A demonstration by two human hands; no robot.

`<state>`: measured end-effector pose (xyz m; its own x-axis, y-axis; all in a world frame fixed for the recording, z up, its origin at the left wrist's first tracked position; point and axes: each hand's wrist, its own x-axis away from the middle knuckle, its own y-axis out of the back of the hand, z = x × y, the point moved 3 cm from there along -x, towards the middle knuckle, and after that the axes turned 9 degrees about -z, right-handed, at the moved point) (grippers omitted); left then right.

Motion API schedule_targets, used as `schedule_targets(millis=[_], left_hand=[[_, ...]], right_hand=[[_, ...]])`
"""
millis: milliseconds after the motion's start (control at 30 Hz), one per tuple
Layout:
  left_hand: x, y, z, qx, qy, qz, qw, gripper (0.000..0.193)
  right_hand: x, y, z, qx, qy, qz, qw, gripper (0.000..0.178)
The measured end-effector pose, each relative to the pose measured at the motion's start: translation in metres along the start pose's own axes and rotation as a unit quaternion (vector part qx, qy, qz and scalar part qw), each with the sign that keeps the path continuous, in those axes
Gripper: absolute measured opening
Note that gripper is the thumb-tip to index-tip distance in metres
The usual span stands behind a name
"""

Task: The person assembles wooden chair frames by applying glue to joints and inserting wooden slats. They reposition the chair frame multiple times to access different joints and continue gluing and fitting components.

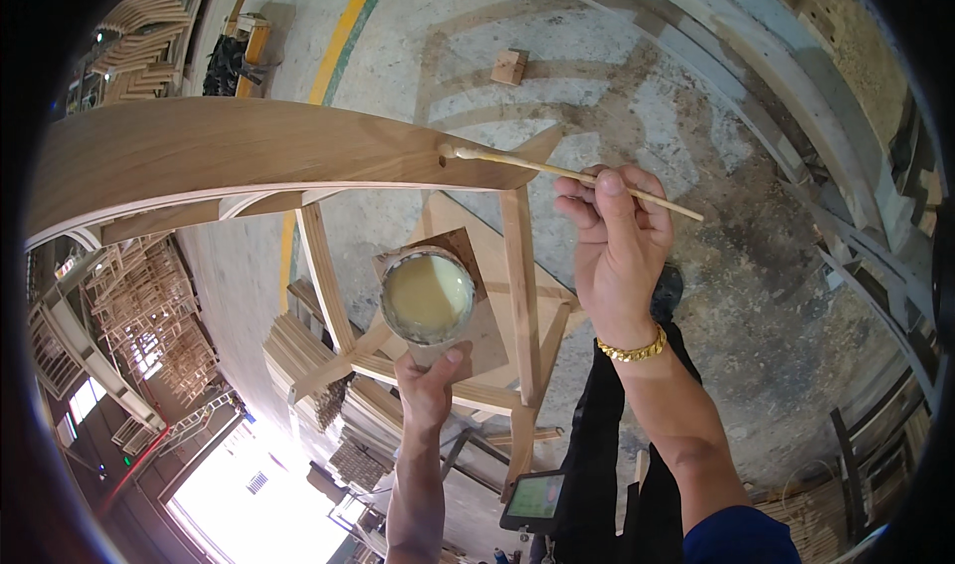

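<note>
My right hand [622, 246] pinches a thin wooden stick [537, 166] between thumb and fingers, a gold bracelet on its wrist. The stick's pale, coated tip rests at a small dark hole [443, 162] near the right end of a long curved wooden panel [249, 146]. Below the panel, my left hand [428, 390] is closed round a round container [428, 341] with a smeared rim. Creamy yellowish liquid [418, 297] shows inside it. The panel belongs to a wooden frame with upright legs [520, 295].
A small wooden block [508, 67] lies on the stained concrete floor beyond the panel. Stacked wooden strips [308, 350] stand behind the frame at left. Near my legs is a tablet-like screen [534, 495]. Piled chair-like frames [149, 315] fill the far left.
</note>
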<state>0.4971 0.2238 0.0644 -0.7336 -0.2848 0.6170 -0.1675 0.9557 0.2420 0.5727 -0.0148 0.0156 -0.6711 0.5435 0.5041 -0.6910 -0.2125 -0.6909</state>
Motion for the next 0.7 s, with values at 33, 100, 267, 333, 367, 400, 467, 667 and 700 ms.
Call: schedule_targets(millis=[33, 100, 267, 333, 367, 400, 467, 667, 700], left_hand=[[0.0, -0.004, -0.002, 0.009, -0.006, -0.003, 1.0, 0.019], [0.001, -0.005, -0.002, 0.02, -0.011, -0.006, 1.0, 0.019], [0.002, -0.011, 0.001, 0.031, -0.011, -0.008, 0.999, 0.02], [0.002, -0.012, 0.003, 0.025, -0.003, -0.003, 1.0, 0.02], [0.002, -0.012, 0.004, 0.023, 0.001, -0.002, 1.0, 0.02], [0.002, -0.011, 0.005, 0.017, 0.002, 0.001, 1.0, 0.019], [0.001, -0.01, 0.007, 0.006, 0.005, 0.008, 1.0, 0.019], [0.002, -0.014, 0.01, 0.014, -0.003, 0.002, 1.0, 0.018], [0.003, -0.015, 0.01, 0.006, -0.002, 0.004, 1.0, 0.018]], right_hand=[[0.001, 0.001, 0.001, 0.003, 0.0, -0.001, 1.0, 0.014], [0.002, 0.001, 0.003, 0.009, -0.004, -0.004, 1.0, 0.014], [0.001, -0.002, 0.002, 0.016, -0.01, -0.002, 1.0, 0.012], [-0.003, -0.002, 0.0, 0.021, -0.002, -0.003, 1.0, 0.012], [-0.004, -0.002, -0.001, 0.023, 0.0, -0.004, 1.0, 0.012], [-0.003, -0.002, -0.001, 0.021, -0.001, -0.001, 1.0, 0.012], [-0.003, -0.001, -0.002, 0.018, -0.002, 0.003, 1.0, 0.012], [-0.003, -0.001, -0.001, 0.027, 0.011, 0.023, 0.999, 0.014], [-0.006, -0.001, -0.001, 0.025, 0.015, 0.024, 0.999, 0.014]])
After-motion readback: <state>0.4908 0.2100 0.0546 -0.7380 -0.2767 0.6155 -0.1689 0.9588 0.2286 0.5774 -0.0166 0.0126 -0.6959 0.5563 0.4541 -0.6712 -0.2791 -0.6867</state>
